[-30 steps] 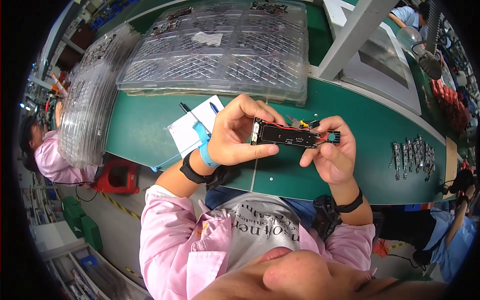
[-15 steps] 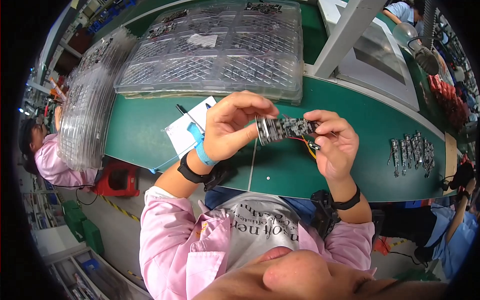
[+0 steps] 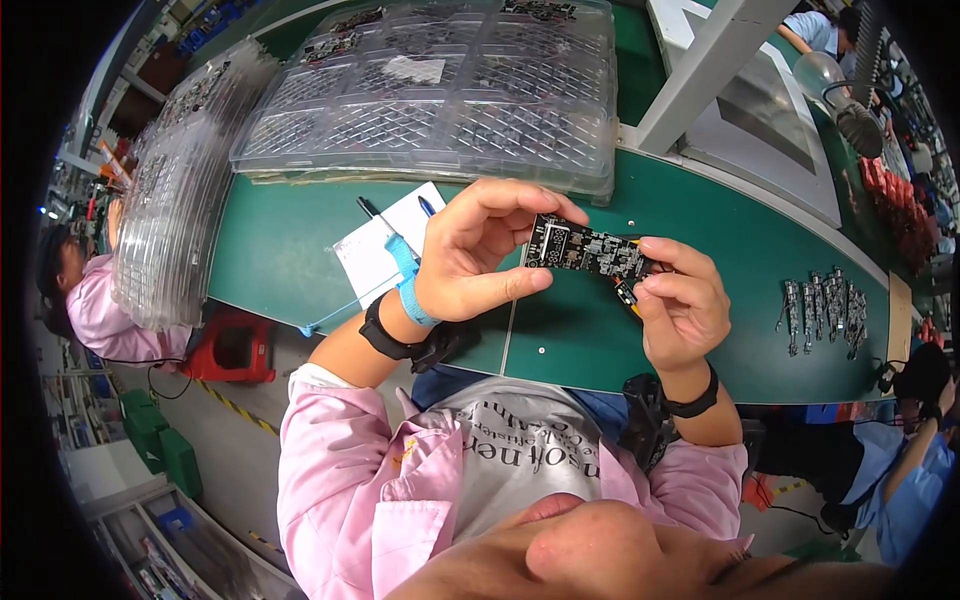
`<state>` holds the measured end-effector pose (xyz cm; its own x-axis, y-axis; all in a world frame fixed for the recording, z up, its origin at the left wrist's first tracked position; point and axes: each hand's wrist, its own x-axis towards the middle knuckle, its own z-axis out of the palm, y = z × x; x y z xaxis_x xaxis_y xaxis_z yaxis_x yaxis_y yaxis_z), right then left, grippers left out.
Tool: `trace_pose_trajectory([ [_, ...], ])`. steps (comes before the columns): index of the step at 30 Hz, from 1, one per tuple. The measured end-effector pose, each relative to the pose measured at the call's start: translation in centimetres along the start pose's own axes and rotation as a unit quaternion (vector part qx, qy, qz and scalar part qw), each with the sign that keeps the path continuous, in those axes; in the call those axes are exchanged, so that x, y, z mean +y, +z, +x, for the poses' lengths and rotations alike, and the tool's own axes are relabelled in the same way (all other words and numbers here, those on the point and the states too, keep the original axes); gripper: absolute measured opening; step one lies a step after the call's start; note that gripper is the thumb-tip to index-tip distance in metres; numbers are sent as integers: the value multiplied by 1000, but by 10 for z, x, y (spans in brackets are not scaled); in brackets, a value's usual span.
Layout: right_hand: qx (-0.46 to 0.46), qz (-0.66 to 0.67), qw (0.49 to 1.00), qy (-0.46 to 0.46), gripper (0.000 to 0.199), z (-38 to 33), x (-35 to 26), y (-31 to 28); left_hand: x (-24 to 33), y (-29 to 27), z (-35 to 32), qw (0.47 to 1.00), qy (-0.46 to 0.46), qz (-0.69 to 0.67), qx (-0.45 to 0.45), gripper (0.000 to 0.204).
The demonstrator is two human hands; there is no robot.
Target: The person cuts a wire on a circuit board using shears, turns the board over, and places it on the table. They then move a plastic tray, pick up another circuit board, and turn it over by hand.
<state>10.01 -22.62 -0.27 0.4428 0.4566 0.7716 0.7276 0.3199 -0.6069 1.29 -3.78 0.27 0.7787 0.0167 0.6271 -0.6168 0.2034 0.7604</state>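
Held between both hands above the green bench is a black circuit board [image 3: 590,252] packed with small silver components, with a display-like part near its left end. My left hand [image 3: 480,250] pinches that left end, fingers along the top edge and thumb at the lower edge. At the other end my right hand [image 3: 685,300] grips the board between thumb and fingers. Yellow wires and a small dark part hang below it, close to my right thumb. A blue wrist strap [image 3: 408,285] with a thin cord goes round my left wrist.
Stacked clear compartment trays [image 3: 420,130] of boards stand at the back. More nested clear trays [image 3: 170,220] lean at the left. A white paper [image 3: 365,262] with pens lies left of my hand. Several finished-looking boards [image 3: 822,310] lie at the right, before a grey metal frame [image 3: 700,75].
The board has turned in my hands, from showing its edge and side parts to showing its flat face with the display-like part. Both hands still hold it.
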Motion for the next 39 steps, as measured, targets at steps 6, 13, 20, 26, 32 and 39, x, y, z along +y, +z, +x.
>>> trace_pose_trajectory([
  [6, 21, 30, 999, -11, 18, -4, 1, 4, 0, 1, -1, 1000, 4, -3, 3, 44],
  [13, 1, 16, 1000, -15, 21, -3, 1, 1, 2, 0, -2, 1000, 8, 6, -2, 43],
  [20, 5, -3, 1000, -20, 19, 0, -3, 2, 5, 6, -2, 998, -17, 31, 46, 43],
  [26, 5, 8, 1000, -24, 19, -2, -2, 2, 3, 1, -2, 999, 5, 42, 13, 43],
  [32, -1, 27, 999, -30, 20, -1, -1, 2, 2, -1, -2, 999, 16, 44, 0, 42],
  [39, -1, 28, 999, -34, 21, -1, -3, 2, 2, 0, -3, 999, 18, 43, -1, 41],
])
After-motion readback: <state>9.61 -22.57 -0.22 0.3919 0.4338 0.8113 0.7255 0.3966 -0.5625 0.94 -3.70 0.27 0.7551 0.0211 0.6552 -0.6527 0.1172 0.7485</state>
